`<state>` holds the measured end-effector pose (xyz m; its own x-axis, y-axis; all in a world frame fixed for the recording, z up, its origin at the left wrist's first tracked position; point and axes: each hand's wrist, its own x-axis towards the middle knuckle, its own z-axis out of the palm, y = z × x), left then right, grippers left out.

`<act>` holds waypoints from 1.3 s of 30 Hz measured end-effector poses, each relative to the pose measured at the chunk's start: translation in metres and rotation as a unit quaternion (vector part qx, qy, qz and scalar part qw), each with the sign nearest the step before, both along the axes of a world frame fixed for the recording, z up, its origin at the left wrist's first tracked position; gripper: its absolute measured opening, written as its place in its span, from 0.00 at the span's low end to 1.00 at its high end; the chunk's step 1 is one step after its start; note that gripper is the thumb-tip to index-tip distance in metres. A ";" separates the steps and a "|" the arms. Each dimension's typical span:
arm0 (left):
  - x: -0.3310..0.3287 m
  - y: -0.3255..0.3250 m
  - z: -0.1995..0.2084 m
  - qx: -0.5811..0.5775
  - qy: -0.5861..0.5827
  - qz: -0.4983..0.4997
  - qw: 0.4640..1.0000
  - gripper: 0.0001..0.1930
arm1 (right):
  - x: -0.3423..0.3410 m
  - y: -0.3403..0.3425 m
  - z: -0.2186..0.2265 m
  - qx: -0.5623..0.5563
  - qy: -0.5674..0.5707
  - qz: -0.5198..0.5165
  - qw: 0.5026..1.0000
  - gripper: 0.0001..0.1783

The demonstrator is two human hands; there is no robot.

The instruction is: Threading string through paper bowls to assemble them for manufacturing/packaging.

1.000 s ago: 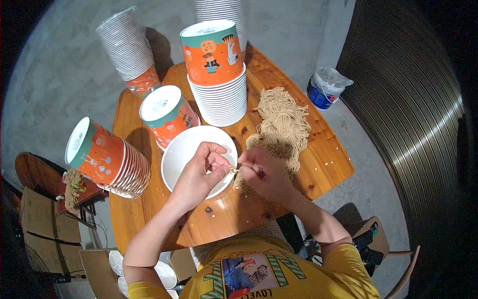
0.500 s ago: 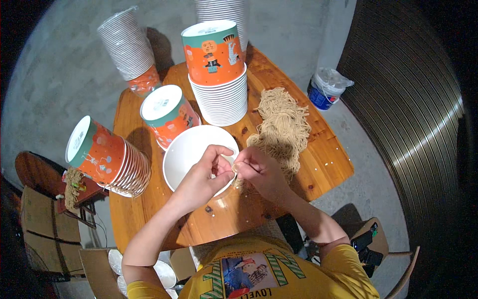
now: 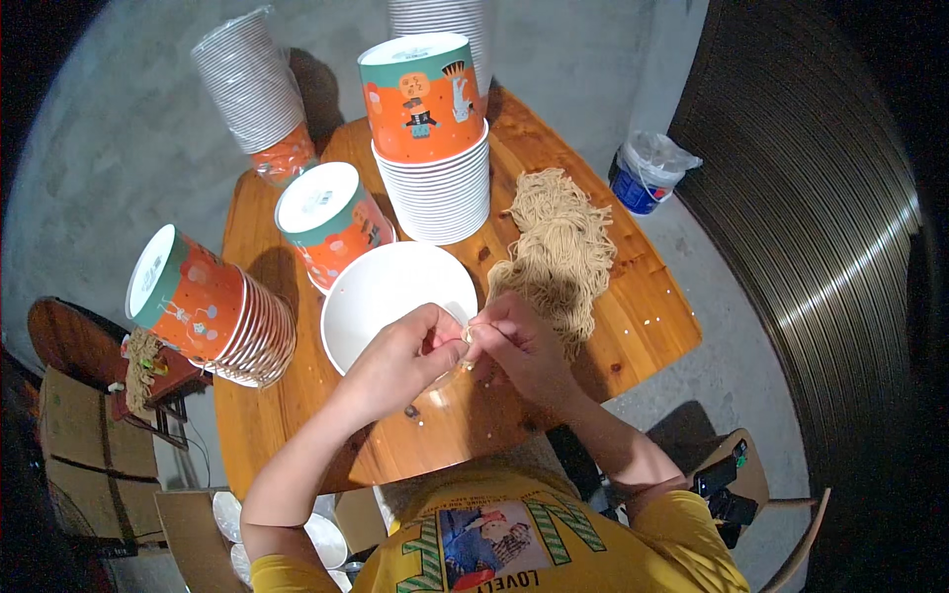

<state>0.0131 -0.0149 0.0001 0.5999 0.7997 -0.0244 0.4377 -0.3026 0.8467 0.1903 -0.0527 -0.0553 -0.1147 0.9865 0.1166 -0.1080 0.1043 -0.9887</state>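
Two hands [image 3: 403, 354] [image 3: 524, 348] pinching one small pale piece [image 3: 468, 336], right by the white tub [image 3: 381, 292], tan strands [image 3: 561, 242] far right!

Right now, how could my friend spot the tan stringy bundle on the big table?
Find the big wooden table, then the person's right hand over it. Just beyond that hand, to the right of the central paper-bucket stack, lies the tan stringy bundle. Unlike that neat, round stack, it's a loose heap of thin strands.
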 end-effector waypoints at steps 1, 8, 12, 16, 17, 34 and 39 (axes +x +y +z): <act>0.000 0.000 0.000 -0.012 0.017 0.003 1.000 0.09 | -0.001 0.000 -0.002 0.016 0.017 -0.005 1.000 0.05; -0.001 -0.001 -0.003 0.070 0.033 0.003 0.997 0.09 | -0.002 -0.002 -0.008 0.012 -0.016 -0.013 1.000 0.06; -0.002 -0.001 -0.006 0.187 0.028 0.011 0.982 0.07 | -0.006 -0.010 -0.014 0.060 -0.001 -0.014 0.998 0.04; -0.002 -0.001 0.001 0.119 -0.003 -0.005 0.993 0.05 | -0.011 -0.021 -0.021 0.035 0.009 -0.025 0.999 0.03; -0.001 -0.002 0.003 0.081 -0.008 -0.003 0.997 0.05 | -0.012 -0.023 -0.021 0.034 0.009 -0.025 0.999 0.03; 0.005 0.001 0.001 0.234 0.022 -0.061 0.970 0.04 | -0.022 -0.036 -0.035 -0.032 0.055 -0.036 0.997 0.03; 0.004 0.001 0.001 0.236 0.032 -0.063 0.969 0.04 | -0.027 -0.039 -0.036 -0.028 0.051 -0.030 0.998 0.02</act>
<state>0.0169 -0.0137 0.0009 0.7025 0.6512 0.2869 0.4190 -0.7044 0.5729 0.1631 -0.0918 -0.0911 -0.0457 0.9965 0.0701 -0.2035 0.0594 -0.9773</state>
